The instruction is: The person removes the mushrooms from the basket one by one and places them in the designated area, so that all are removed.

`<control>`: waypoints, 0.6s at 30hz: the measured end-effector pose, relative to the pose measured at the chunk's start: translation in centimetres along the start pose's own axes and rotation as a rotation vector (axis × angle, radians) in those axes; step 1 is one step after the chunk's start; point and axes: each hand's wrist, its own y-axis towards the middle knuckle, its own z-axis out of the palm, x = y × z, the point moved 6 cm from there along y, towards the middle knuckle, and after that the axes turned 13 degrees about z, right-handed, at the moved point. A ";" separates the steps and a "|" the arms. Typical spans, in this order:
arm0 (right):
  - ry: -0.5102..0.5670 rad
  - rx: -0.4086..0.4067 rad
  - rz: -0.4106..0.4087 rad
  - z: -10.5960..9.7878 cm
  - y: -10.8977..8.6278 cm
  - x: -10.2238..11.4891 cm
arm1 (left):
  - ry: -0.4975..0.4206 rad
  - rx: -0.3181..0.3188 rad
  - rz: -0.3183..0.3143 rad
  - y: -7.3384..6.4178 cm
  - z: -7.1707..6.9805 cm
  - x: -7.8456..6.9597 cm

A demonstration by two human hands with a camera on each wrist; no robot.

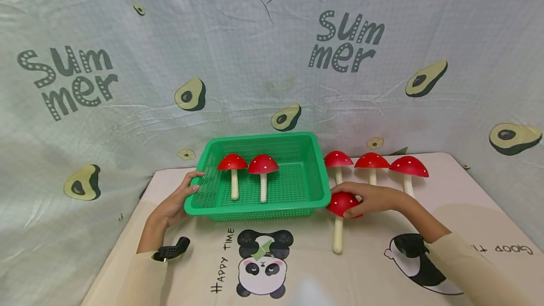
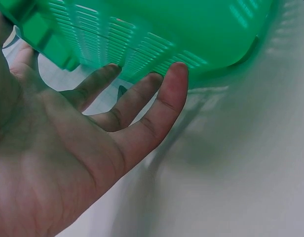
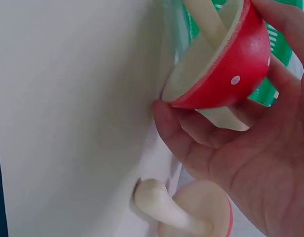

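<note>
My left hand (image 1: 173, 203) grips the left rim of a green plastic basket (image 1: 263, 211). In the left wrist view three fingers (image 2: 172, 94) extend along the outside of its slotted wall (image 2: 152, 44). My right hand (image 1: 374, 198) holds a toy mushroom (image 1: 337, 236) by its red, white-dotted cap, its pale stem pointing toward me, just off the basket's right front corner. Fingers and thumb spread around that cap (image 3: 236, 64) in the right wrist view. Two like mushrooms, a left one (image 1: 234, 185) and a right one (image 1: 263, 183), lie inside the basket.
Behind my right hand a row of three mushrooms lies on the table: one near the basket (image 1: 338, 158), a middle one (image 1: 371, 160) and a right one (image 1: 409, 166). A printed cloth (image 1: 255, 84) hangs along the table's far edge. The tablecloth carries a panda print (image 1: 262, 268).
</note>
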 end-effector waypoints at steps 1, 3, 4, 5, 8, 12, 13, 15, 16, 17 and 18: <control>-0.006 -0.006 -0.007 -0.1 -0.2 0.0 | -0.002 0.001 -0.001 0.0 0.0 0.0; -0.017 -0.022 0.000 -0.3 -0.5 -0.1 | -0.010 0.003 -0.001 0.1 0.0 0.1; -0.021 -0.029 0.009 -0.5 -0.7 -0.1 | -0.014 0.004 -0.001 0.1 0.0 0.1; -0.019 -0.033 0.021 -0.6 -0.8 -0.2 | -0.017 0.006 0.002 0.1 0.0 0.1; 0.002 -0.033 0.060 -0.8 -1.2 -0.5 | -0.024 0.008 0.007 0.2 0.0 0.1; 0.042 -0.018 0.078 -0.8 -1.5 -0.9 | -0.015 0.009 0.010 0.2 0.0 0.0; 0.048 -0.018 0.077 -0.7 -1.5 -0.9 | -0.012 0.007 0.009 0.1 0.0 0.0; 0.050 -0.022 0.068 -0.7 -1.4 -1.0 | -0.008 0.007 0.007 0.1 0.0 0.0; 0.047 -0.026 0.064 -0.6 -1.3 -1.0 | -0.007 0.006 0.006 0.1 0.0 0.0; 0.044 -0.029 0.059 -0.6 -1.3 -1.0 | -0.008 0.005 0.005 0.1 0.0 0.0; 0.039 -0.035 0.052 -0.5 -1.2 -0.9 | -0.008 0.006 0.003 0.0 0.0 0.0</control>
